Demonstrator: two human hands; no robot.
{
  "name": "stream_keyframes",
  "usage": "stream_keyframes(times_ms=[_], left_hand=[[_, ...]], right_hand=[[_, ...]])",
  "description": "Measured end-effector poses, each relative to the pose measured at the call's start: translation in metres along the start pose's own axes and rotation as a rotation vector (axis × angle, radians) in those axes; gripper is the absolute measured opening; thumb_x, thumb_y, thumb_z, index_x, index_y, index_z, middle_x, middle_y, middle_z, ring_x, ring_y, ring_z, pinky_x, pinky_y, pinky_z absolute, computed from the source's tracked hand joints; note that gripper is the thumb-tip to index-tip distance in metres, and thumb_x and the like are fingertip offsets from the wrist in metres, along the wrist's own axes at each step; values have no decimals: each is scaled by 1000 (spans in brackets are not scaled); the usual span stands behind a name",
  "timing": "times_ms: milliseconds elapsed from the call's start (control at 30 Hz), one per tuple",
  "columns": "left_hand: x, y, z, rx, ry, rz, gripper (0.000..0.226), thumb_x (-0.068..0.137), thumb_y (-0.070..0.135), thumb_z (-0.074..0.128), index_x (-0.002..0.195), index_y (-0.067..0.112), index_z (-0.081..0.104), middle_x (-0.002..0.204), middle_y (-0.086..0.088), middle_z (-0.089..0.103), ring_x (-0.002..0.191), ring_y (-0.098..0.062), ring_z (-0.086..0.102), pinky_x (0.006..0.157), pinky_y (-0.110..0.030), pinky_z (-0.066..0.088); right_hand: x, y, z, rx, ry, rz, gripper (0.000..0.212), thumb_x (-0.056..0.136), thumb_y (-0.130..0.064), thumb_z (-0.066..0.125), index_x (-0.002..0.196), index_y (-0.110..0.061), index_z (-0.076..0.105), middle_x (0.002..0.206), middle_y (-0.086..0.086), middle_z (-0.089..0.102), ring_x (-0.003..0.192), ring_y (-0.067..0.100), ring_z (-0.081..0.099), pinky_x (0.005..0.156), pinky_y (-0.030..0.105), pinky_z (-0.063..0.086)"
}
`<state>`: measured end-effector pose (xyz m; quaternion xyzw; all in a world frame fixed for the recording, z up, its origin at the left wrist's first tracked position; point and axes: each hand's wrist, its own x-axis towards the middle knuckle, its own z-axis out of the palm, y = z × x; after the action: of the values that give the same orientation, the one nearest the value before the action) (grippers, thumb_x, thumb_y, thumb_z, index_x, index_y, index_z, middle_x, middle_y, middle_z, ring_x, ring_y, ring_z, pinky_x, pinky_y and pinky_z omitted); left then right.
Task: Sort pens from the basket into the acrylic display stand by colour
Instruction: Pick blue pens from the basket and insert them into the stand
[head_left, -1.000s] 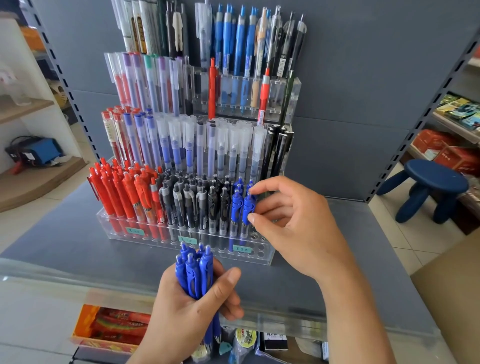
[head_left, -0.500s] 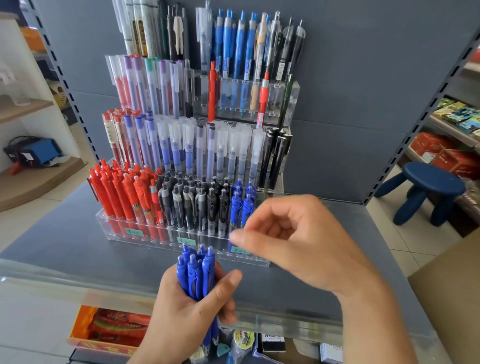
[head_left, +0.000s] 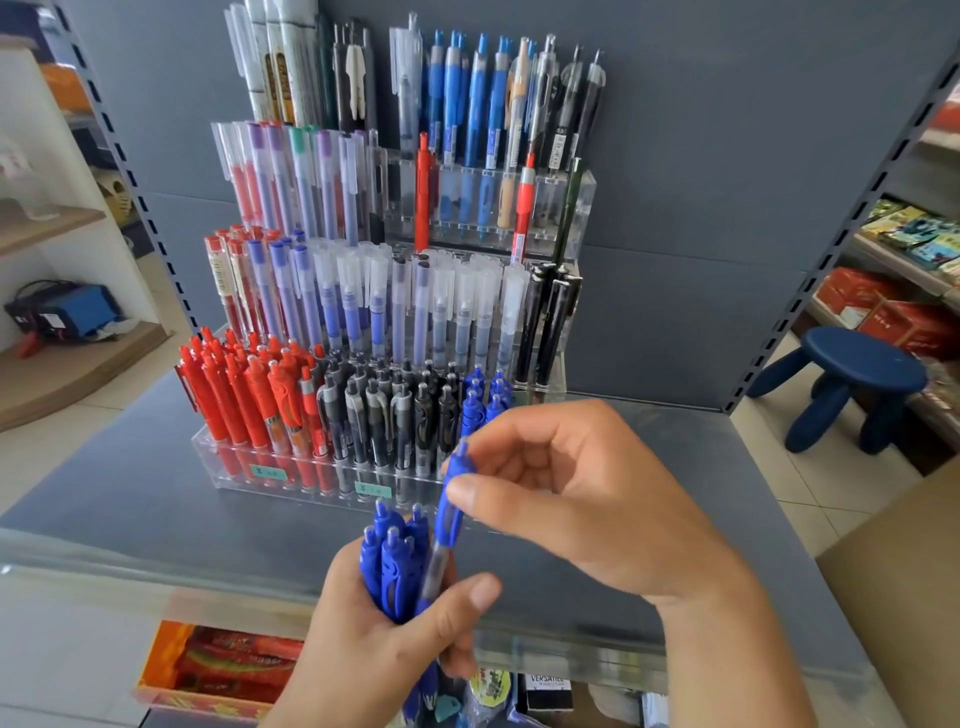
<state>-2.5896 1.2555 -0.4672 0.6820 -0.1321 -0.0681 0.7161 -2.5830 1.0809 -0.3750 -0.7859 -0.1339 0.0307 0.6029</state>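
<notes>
A tiered acrylic display stand (head_left: 291, 480) sits on the grey shelf, its front row filled with red pens (head_left: 244, 395), black pens (head_left: 389, 410) and a few blue pens (head_left: 480, 397) at the right end. My left hand (head_left: 374, 639) grips a bundle of blue pens (head_left: 392, 564) upright below the stand. My right hand (head_left: 576, 499) pinches one blue pen (head_left: 453, 493) by its upper part, lifted partly out of the bundle. No basket is in view.
The grey shelf (head_left: 130, 499) has a clear plastic front lip. Higher tiers of the stand hold capped and clip pens. A blue stool (head_left: 852, 384) stands on the floor at right. An orange box (head_left: 218, 670) lies below the shelf at left.
My right hand left the blue pens in the stand's front row, came back toward the bundle and took hold of one blue pen, drawing it upward.
</notes>
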Motion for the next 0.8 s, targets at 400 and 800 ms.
stream_keyframes(times_ms=[400, 800], left_hand=[[3, -2, 4, 58, 59, -5, 58, 62, 51, 79, 49, 0, 57, 42, -19, 57, 35, -26, 54, 45, -28, 47], [3, -7, 5, 12, 69, -37, 60, 60, 49, 84, 68, -2, 53, 47, -24, 56, 35, -29, 54, 42, -32, 46]], right_hand=[[6, 12, 1, -72, 31, 90, 43, 78, -15, 88, 114, -22, 66, 86, 0, 76, 73, 9, 70, 75, 26, 55], [6, 13, -11, 246, 238, -104, 20, 80, -18, 81, 98, -12, 77, 82, 8, 76, 71, 17, 72, 65, 23, 54]])
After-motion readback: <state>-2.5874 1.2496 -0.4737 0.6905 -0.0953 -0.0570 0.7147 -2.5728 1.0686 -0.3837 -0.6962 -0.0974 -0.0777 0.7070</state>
